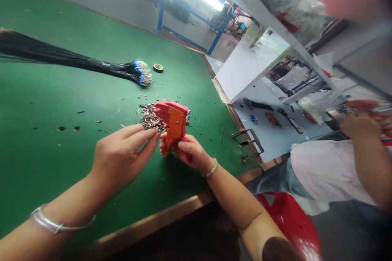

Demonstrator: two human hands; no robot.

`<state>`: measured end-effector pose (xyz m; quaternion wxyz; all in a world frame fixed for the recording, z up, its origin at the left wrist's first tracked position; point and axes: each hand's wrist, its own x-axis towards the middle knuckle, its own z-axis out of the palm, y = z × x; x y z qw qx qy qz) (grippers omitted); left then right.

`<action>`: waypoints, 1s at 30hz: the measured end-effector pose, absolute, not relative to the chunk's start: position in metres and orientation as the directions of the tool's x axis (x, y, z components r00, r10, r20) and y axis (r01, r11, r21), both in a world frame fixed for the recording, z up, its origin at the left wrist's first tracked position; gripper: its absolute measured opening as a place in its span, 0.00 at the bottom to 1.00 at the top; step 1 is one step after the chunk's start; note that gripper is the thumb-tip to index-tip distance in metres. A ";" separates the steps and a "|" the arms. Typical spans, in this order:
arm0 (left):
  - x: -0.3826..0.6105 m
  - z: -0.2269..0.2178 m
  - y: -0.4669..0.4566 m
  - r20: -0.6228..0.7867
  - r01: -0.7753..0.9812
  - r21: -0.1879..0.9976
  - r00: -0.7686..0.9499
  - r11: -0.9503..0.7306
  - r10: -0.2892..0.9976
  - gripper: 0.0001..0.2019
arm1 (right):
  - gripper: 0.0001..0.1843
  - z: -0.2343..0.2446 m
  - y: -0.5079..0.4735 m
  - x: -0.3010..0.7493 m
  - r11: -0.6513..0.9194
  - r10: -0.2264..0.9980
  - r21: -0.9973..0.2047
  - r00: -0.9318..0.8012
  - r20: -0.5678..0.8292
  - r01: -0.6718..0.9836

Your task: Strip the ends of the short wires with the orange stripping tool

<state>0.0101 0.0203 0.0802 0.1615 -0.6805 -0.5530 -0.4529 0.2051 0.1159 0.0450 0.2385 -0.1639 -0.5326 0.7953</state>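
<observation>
My right hand (190, 151) is wrapped around the handles of a red and orange wire stripper (176, 124), its jaws pointing up and to the left. Close beside it, my left hand (122, 153) has its fingers and thumb pinched together. What the pinch holds, if anything, is too small to make out. Behind the tool lies a heap of short wire scraps (150, 117) on the green tabletop. Farther back rests a long bundle of black wires (101, 65), with blue bands and silvery terminals at its right end.
A roll of tape (158, 67) lies near the bundle's end. Two holes pierce the tabletop at left, and scraps are scattered around. A metal clamp (249, 142) sits at the right edge. Beyond, a co-worker (330, 167) sits at another table beside a red stool (290, 220).
</observation>
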 end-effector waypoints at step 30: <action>0.022 0.078 0.019 0.783 0.930 0.241 -0.016 -0.279 0.621 0.14 | 0.33 0.030 0.111 0.200 -0.271 0.628 -0.944 -0.778 -0.023 -0.190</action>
